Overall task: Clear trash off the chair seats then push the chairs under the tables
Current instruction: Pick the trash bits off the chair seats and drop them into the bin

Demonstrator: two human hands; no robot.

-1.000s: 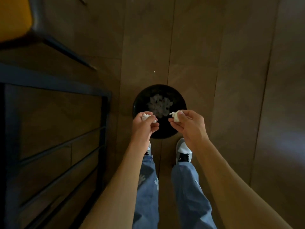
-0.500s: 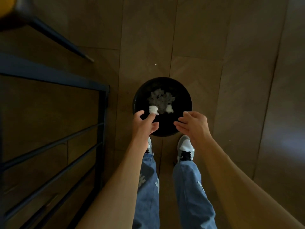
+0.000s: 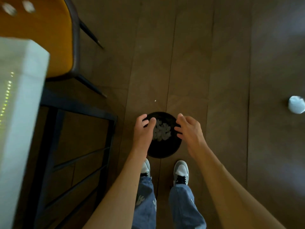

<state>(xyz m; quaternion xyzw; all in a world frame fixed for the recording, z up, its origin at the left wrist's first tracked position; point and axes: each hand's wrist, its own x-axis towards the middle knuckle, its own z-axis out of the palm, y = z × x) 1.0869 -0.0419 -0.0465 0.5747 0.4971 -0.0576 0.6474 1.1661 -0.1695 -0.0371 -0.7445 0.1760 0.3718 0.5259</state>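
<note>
While both hands hover empty over the black bin point(image 3: 162, 151), the left hand point(image 3: 143, 131) and right hand point(image 3: 189, 131) have loosely spread fingers, and crumpled white trash point(image 3: 161, 132) lies inside it. Just left stands a dark metal table frame point(image 3: 79, 156) under a pale tabletop point(image 3: 18, 113), with the yellow chair point(image 3: 41, 38) beyond, two blurred white scraps point(image 3: 18, 6) on its seat. Another white wad point(image 3: 296, 104) lies on the floor point(image 3: 214, 63) near the right edge. No writing is legible.
</note>
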